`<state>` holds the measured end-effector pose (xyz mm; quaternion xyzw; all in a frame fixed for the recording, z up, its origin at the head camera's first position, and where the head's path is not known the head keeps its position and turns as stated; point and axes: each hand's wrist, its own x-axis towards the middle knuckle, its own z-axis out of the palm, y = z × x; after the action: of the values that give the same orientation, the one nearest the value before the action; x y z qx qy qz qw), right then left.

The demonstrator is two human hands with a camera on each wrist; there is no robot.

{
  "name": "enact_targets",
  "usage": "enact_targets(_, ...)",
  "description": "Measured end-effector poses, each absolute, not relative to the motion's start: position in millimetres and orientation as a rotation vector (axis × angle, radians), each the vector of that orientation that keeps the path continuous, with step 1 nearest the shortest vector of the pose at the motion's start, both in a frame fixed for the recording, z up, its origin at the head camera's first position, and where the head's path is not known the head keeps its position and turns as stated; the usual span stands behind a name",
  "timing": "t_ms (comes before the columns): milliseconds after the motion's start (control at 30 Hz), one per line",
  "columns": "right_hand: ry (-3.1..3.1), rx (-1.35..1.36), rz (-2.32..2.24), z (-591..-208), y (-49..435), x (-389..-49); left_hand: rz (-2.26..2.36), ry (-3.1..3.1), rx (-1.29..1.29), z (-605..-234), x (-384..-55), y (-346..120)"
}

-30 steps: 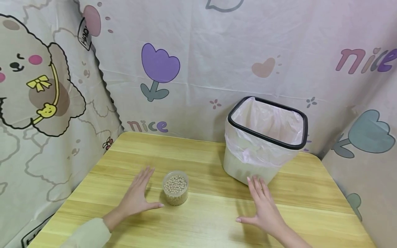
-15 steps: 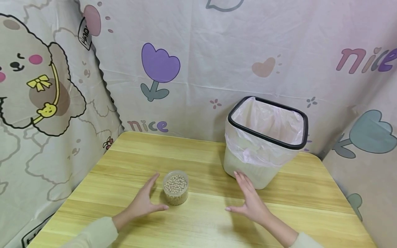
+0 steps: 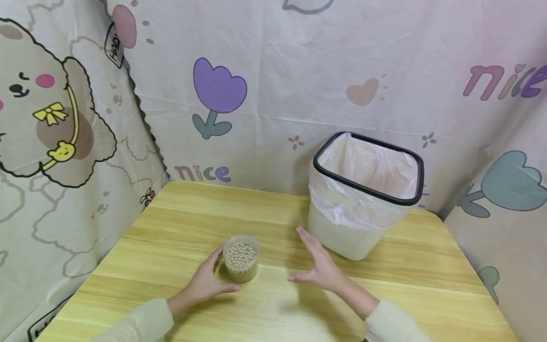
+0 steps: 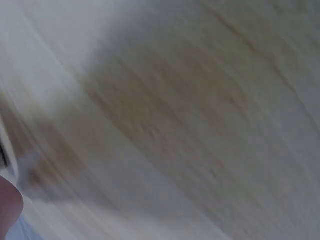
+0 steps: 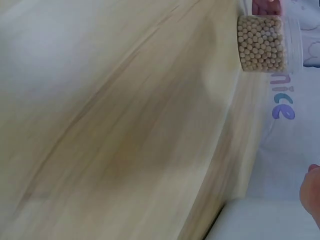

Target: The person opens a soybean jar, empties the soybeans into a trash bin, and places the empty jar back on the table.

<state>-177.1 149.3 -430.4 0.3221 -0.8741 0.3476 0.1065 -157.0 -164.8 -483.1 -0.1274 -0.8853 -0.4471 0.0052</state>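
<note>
A clear round jar (image 3: 241, 259) of small beige balls stands upright on the wooden table (image 3: 205, 204), with no lid on it. My left hand (image 3: 205, 283) is at the jar's left side, thumb and fingers spread around it, fingertips right at its wall. In the head view my right hand (image 3: 321, 268) hovers between the jar and the bin, thumb and fingers parted, nothing in its grasp. The right wrist view shows the jar (image 5: 262, 44) from the side, filled most of the way up. Only a fingertip (image 4: 9, 202) shows in the left wrist view.
A white bin (image 3: 337, 235) with a black rim and a pale pink plastic liner (image 3: 372, 166) stands at the table's back right, behind my right hand. Printed cloth (image 3: 273, 95) hangs behind the table and along both sides.
My left hand has moved right, up to the jar. My right hand has moved left, away from the front of the bin toward the jar. Jar and bin have stayed put.
</note>
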Motion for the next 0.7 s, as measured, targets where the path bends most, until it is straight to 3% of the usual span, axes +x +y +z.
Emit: enact_targets(700,-2.632,0.943,1.232,-436.8,92.3,-193.6,-1.612,-2.610,-0.245,-492.0,-168.4,-139.6)
